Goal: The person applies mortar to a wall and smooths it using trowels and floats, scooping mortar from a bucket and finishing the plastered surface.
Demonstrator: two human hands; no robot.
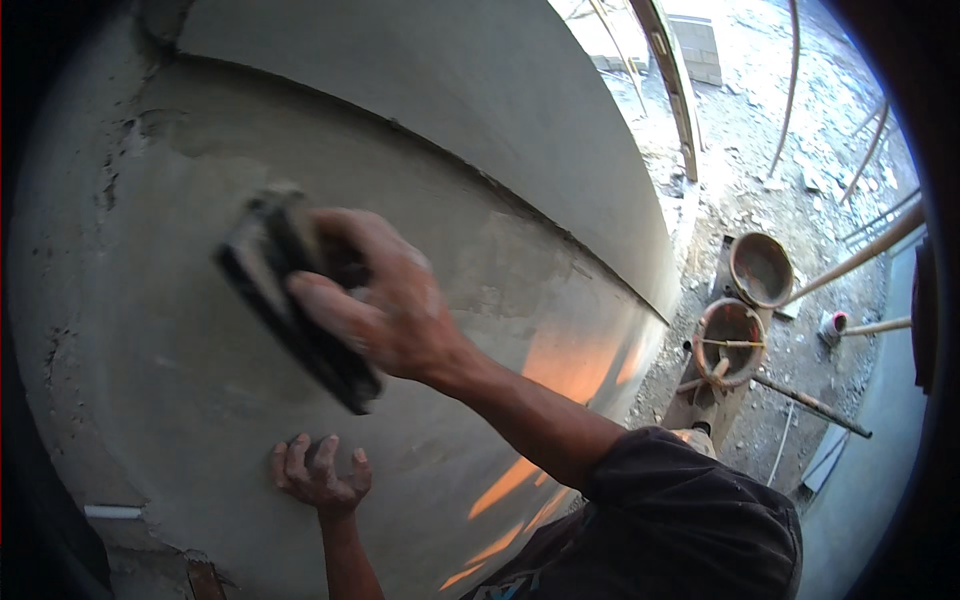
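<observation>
My right hand (385, 300) is wrapped round the handle of a dark plastering float (295, 325), slightly smeared by motion. The float is tilted against the grey plastered wall (430, 260); whether its whole face touches cannot be told. Lower down, my left hand (322, 475) rests on the same wall, fingers spread and holding nothing. Both hands have grey plaster on them. A straight stepped edge (390, 125) runs diagonally across the wall above the float.
To the right, two round buckets (760, 270) (730, 345) stand on a plank (690, 405); a tool lies across the nearer one. Wooden poles (860, 255) slant over rubble-strewn ground (735, 130). A short white pipe (113, 512) protrudes at lower left.
</observation>
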